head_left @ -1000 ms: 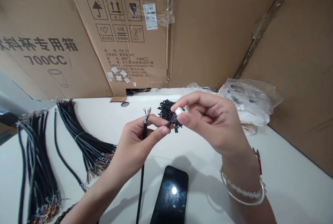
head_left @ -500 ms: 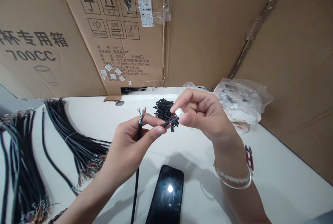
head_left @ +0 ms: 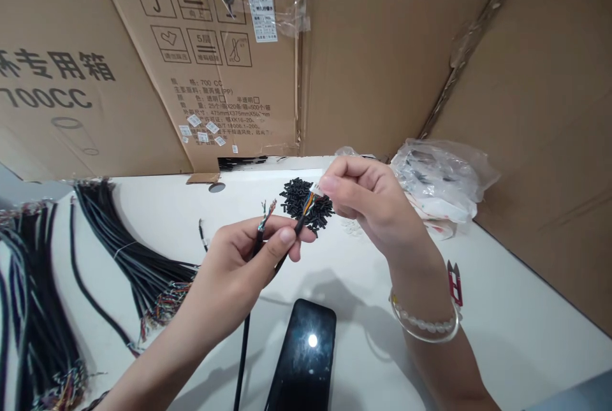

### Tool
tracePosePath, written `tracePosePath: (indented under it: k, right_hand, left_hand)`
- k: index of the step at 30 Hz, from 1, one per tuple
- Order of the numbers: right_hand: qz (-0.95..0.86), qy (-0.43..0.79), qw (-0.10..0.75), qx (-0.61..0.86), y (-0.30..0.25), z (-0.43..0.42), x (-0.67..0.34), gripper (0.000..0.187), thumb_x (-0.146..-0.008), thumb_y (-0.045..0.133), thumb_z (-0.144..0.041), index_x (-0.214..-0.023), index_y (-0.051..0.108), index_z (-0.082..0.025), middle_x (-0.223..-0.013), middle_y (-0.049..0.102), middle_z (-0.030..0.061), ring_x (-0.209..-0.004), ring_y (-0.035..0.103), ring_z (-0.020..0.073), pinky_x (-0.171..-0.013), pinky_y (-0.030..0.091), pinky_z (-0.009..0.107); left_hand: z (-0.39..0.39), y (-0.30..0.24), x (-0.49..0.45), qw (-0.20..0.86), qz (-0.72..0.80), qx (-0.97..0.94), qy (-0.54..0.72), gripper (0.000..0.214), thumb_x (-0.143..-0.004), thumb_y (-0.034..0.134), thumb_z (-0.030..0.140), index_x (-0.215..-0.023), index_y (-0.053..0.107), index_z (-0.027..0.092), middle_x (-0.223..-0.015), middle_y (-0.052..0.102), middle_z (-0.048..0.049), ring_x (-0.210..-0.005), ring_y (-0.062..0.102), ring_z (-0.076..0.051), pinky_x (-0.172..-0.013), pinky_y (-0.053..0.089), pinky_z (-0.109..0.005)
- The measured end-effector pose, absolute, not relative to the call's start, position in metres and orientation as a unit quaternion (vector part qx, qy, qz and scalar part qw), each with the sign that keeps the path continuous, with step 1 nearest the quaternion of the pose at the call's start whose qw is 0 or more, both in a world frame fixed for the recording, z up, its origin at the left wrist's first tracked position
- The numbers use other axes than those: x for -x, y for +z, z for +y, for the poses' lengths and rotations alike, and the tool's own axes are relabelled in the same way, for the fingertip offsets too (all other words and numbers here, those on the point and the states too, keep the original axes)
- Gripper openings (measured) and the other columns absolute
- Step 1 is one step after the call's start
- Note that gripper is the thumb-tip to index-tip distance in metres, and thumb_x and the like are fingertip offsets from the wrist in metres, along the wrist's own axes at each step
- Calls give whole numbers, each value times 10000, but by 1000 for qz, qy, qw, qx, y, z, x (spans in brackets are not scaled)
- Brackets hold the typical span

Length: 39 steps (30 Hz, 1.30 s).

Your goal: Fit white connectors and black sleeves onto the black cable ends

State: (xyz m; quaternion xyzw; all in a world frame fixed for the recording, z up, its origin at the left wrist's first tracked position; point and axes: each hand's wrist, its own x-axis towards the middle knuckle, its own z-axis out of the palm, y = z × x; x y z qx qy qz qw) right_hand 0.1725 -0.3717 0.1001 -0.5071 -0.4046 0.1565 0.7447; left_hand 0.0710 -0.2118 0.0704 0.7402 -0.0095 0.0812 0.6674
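Two hands hold a black cable end with a small white plug

The black cable (head_left: 299, 226) is in front of the person, held above the white table (head_left: 382, 309) between both hands. It is round, dark and matt. Past the end of its jacket, thin wires (head_left: 308, 204) fan out slightly, yellow-orange, blue and darker ones among them, and run up into the white plug (head_left: 316, 189). The plug is small and pale, its far side hidden by fingers.

The left hand (head_left: 251, 248) has its thumb closed against the forefinger, pinching the cable just below the wires. The same hand also holds a second cable end (head_left: 259, 242), tilted beside the first; its tip is stripped into short, frayed strands, reddish, white and greenish. Whether both ends belong to one cable cannot be told.

The right hand (head_left: 370, 204) grips the plug between thumb and bent forefinger, with no visible gap, the other fingers curled in. Behind the plug lies a pile of short black tubes (head_left: 295, 193); nearer the person lies a dark phone (head_left: 303, 357).
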Motion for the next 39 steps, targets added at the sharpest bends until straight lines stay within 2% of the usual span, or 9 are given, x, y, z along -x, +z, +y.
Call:
tracePosePath:
  k: [3, 5, 9, 14, 18, 21, 27, 33, 39]
  right_hand:
    - [-345, 198, 782, 480, 100, -368, -175, 239, -877, 694, -293, -718, 598, -143, -525, 259, -83, -470, 182, 37, -437, 207, 184]
    - [-274, 257, 827, 418, 101, -366, -179, 189, -906, 635, -269, -781, 609, -130, -558, 267, -76, -476, 227, 37, -450, 252, 167]
    - [-84, 406, 859, 301, 104, -360, -183, 185, -935, 443, -195, -977, 591, -92, -714, 459, -1, -577, 450, 65, -537, 430, 172]
    - [68, 379, 880, 280, 104, -354, -181, 266, -919, 402, -112, -1158, 499, -47, -949, 574, 119, -897, 637, 153, -721, 572, 201]
    - [52, 373, 879, 293, 104, -354, -178, 413, -898, 388, -45, -1302, 465, -5, -1186, 585, 188, -1205, 583, 211, -939, 561, 261]
    - [24, 372, 878, 301, 104, -354, -178, 427, -904, 381, -19, -1322, 461, 16, -1265, 576, 199, -1290, 533, 224, -1013, 514, 276]
    - [-18, 364, 873, 323, 104, -354, -178, 391, -946, 383, -14, -1324, 480, 7, -1269, 604, 181, -1259, 565, 186, -1039, 486, 249]
    - [-61, 321, 890, 318, 106, -364, -188, 300, -963, 384, -10, -1221, 537, -8, -1132, 674, 145, -1186, 618, 147, -967, 538, 182]
    - [-95, 187, 900, 383, 115, -393, -205, 378, -1022, 274, -63, -964, 641, -135, -1093, 702, -4, -1151, 615, 23, -900, 520, 72]
  left_hand:
    - [-212, 76, -74, 731, -1, -682, 24, 332, -874, 630, 476, -800, 648, 153, -561, 310, 60, -441, 145, -19, -403, 103, -176]
    - [-211, 82, -75, 755, 6, -655, 14, 327, -864, 649, 455, -762, 624, 145, -547, 267, 69, -443, 112, -17, -396, 87, -164]
    - [-205, 90, -75, 774, 27, -631, 48, 284, -811, 721, 409, -754, 631, 146, -624, 412, 48, -423, 146, 5, -367, 100, -158]
    - [-198, 93, -74, 783, 59, -615, 71, 259, -816, 722, 390, -765, 639, 150, -661, 434, 46, -441, 122, 0, -369, 139, -146]
    - [-197, 94, -76, 789, 57, -607, 79, 252, -804, 737, 369, -745, 623, 153, -679, 450, 50, -453, 92, -11, -369, 124, -164]
    - [-197, 94, -77, 786, 55, -611, 76, 250, -809, 732, 367, -756, 623, 149, -677, 443, 49, -450, 95, -9, -369, 127, -162]
    - [-197, 91, -77, 779, 67, -619, 75, 262, -816, 721, 392, -782, 628, 149, -670, 427, 46, -448, 117, 0, -371, 132, -145]
    - [-200, 93, -75, 782, 42, -617, 79, 215, -837, 698, 339, -777, 631, 144, -690, 442, 41, -447, 128, -5, -373, 116, -165]
    - [-201, 93, -77, 784, 40, -616, 73, 246, -803, 732, 355, -755, 617, 144, -676, 447, 47, -429, 141, 1, -352, 121, -160]
